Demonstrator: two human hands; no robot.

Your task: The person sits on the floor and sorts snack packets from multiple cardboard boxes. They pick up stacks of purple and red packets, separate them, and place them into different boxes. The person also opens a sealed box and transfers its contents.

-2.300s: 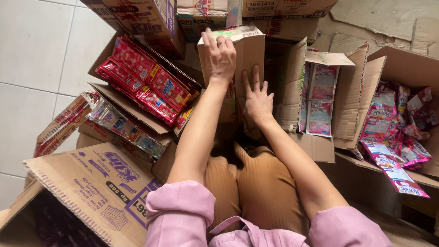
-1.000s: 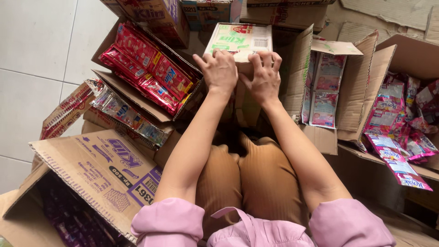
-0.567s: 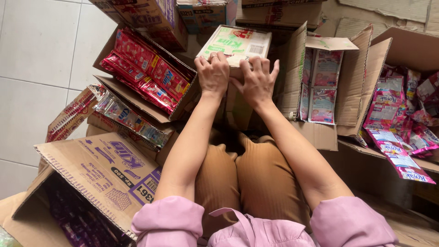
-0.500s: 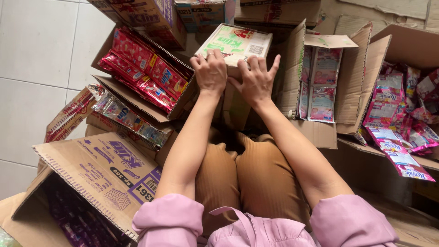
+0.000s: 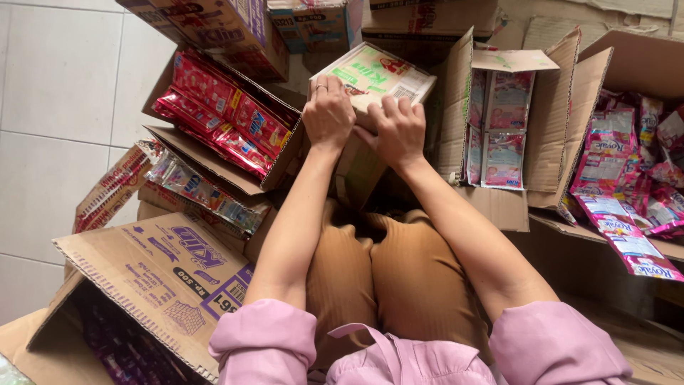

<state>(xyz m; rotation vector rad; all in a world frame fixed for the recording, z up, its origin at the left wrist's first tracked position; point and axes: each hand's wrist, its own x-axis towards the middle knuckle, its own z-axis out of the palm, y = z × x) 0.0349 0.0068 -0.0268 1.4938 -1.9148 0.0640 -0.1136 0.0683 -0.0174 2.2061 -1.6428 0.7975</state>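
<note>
Far left, bare white tile floor [image 5: 64,135]; low at the left, a big open carton with purple print [image 5: 153,278], dark purple packs inside. Above it, a tilted carton of red sachet strips [image 5: 217,117], a lower carton of silvery-striped sachet strips [image 5: 203,192] just beneath. At centre, over knees in tan trousers [image 5: 388,274], a small cardboard box with a green-and-white printed flap [image 5: 374,75], tilted, long axis running from upper left down to lower right, near edge toward the body. Left hand [image 5: 328,114], ring on one finger, clamped over the near left corner of that flap, fingers [image 5: 320,93] curled and pressed together on the cardboard. Right hand [image 5: 399,132] just beside it, touching, fingers [image 5: 402,110] bent and slightly spread, tips hooked on the flap's near edge. Box directly ahead of and partly under both sets of fingers, both hands equally close, left a shade further up the flap. Right of centre, an upright open carton of pink-and-white sachets [image 5: 499,117]; far right, another open carton spilling bright pink sachet strips [image 5: 630,199]. Pink sleeves [image 5: 263,342] along the bottom edge.
</note>
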